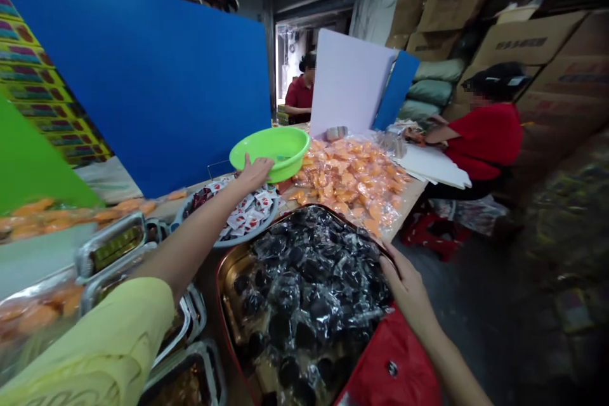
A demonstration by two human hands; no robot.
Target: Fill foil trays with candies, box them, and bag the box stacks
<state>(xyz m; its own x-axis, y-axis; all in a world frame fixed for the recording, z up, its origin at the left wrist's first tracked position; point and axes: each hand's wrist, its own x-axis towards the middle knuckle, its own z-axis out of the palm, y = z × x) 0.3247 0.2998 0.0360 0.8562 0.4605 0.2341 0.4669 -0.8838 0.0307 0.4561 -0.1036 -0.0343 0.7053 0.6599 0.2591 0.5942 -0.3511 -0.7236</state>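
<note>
And there's the left hand (254, 174), reaching out from a pale yellow sleeve (90, 349) and up under a green plastic basin (270, 152)! The basin is tilted, clear of the table, with the fingers (247, 162) spread against its underside and their tips lost behind it. Right below sits a round grey tray (226, 238) piled with white sachets printed in red, though I can't read them from here.

Over to the right hand (406, 288), its fingers (389, 266) lying close together and slightly curved at the rim of a gold-lined tray (233, 279) edged in red. No pinch that I can see. That tray is heaped with black lumps in clear wrappers (304, 292), and a red bag (390, 361) lies against its near corner.

Beyond them, a big heap of orange packets (352, 184) covers the table (404, 203). A seated worker in a red shirt (485, 139) has a hand at the far edge of that heap, and another worker (299, 92) sits by the doorway. Stacked cardboard boxes (523, 41) carry dark print, but it's too blurred to make out!
</note>
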